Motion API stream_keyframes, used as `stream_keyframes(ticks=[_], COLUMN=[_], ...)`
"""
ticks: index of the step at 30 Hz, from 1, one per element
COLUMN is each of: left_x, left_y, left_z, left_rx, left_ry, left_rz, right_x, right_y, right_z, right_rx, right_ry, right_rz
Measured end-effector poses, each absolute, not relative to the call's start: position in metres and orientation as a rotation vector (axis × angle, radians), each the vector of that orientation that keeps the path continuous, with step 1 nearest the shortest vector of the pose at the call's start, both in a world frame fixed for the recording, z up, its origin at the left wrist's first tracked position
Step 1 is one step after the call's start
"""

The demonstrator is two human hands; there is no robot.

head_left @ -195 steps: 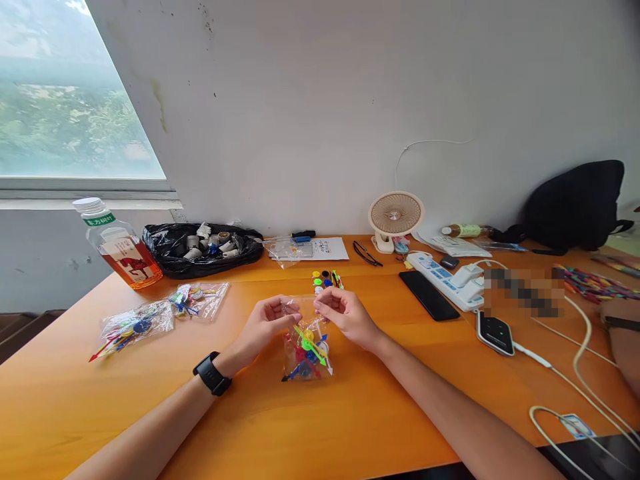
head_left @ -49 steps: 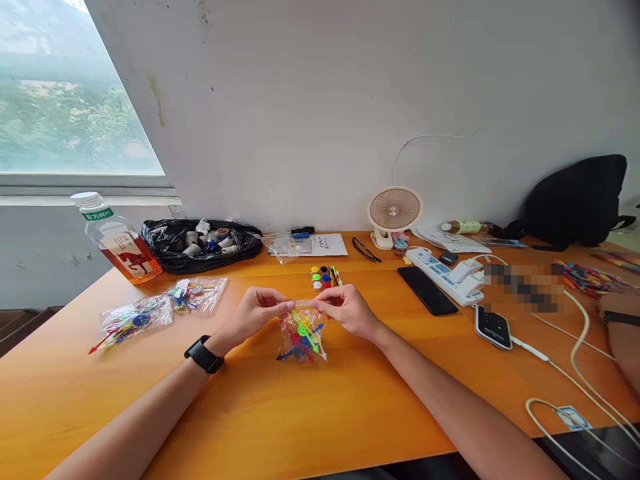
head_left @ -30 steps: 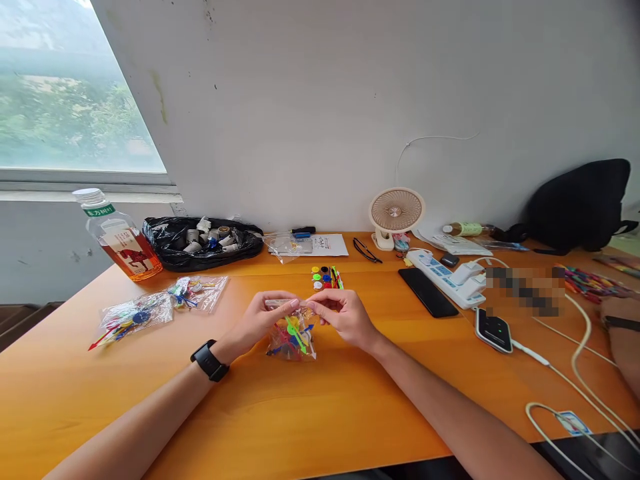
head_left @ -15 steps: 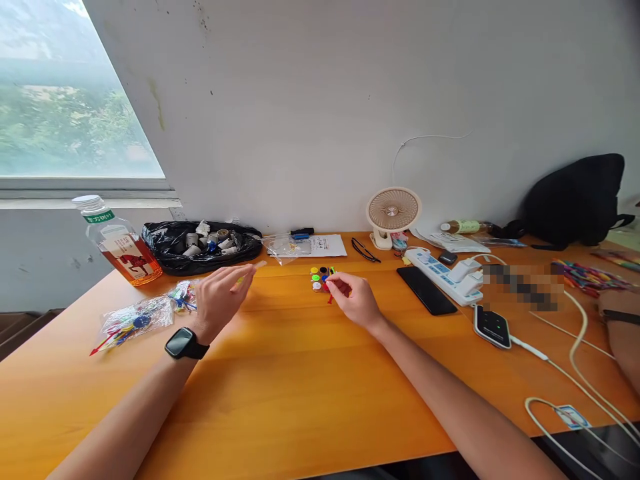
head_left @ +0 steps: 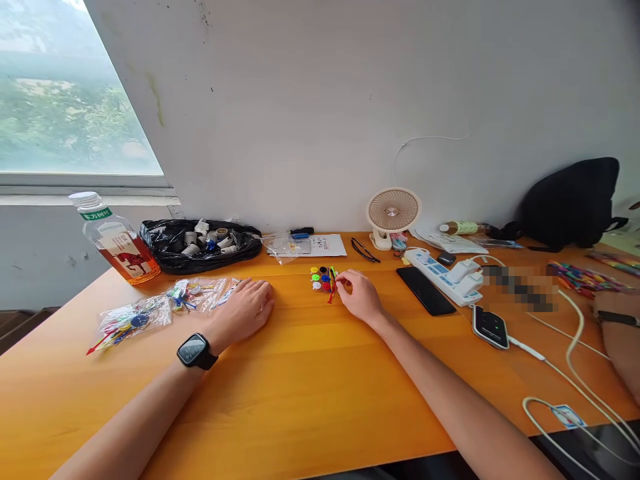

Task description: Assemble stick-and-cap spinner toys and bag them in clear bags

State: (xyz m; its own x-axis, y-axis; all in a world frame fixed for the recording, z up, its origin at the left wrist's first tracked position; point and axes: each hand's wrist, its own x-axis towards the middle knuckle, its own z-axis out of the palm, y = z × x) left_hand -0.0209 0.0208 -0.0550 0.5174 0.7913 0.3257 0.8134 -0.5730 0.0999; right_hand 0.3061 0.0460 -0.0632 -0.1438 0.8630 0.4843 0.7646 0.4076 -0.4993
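Note:
My left hand (head_left: pixel 245 307) lies palm down on the table, fingers stretched forward and slightly curved, with a black watch (head_left: pixel 195 351) on the wrist. It rests at the right end of a clear plastic bag (head_left: pixel 207 293) of small coloured parts; nothing shows in its grasp. My right hand (head_left: pixel 361 295) is beside a small cluster of round coloured caps (head_left: pixel 320 279), in yellow, black, green, blue, white and red. Its thumb and index finger are pinched at thin red and yellow-green plastic pieces (head_left: pixel 331 291) along the cluster's right side. Whatever lies between the fingertips is hidden.
Farther left are another bag of coloured parts (head_left: pixel 135 320), a drink bottle (head_left: pixel 120 247) and a black plastic bag (head_left: pixel 200 250) of pipe pieces. A fan (head_left: pixel 393 212), glasses (head_left: pixel 365 249), phone (head_left: pixel 425 291), power strip (head_left: pixel 445 275) and cables stand or lie behind and right.
My left hand has come down onto the table and moved right; the small clear strip at its fingertips is no longer visible. My right hand has shifted slightly right, exposing the thin pieces.

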Motion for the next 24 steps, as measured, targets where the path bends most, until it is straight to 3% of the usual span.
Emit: stream_keyframes(ticks=[11, 17, 24], left_x=[-0.044, -0.006, -0.003], left_y=[0.034, 0.018, 0.021], left_z=[-0.063, -0.067, -0.077], left_rx=[-2.419, -2.913, -3.071], left_ry=[-1.599, -1.282, -1.398], left_rz=[-0.459, -0.602, -0.573], right_x=[0.302, 0.301, 0.303], right_y=[0.053, 0.057, 0.059], right_z=[-0.082, -0.087, -0.087], right_rx=[-1.383, -1.380, -1.439], right_ry=[-2.042, -2.006, -1.936], right_rz=[0.114, 0.094, 0.108])
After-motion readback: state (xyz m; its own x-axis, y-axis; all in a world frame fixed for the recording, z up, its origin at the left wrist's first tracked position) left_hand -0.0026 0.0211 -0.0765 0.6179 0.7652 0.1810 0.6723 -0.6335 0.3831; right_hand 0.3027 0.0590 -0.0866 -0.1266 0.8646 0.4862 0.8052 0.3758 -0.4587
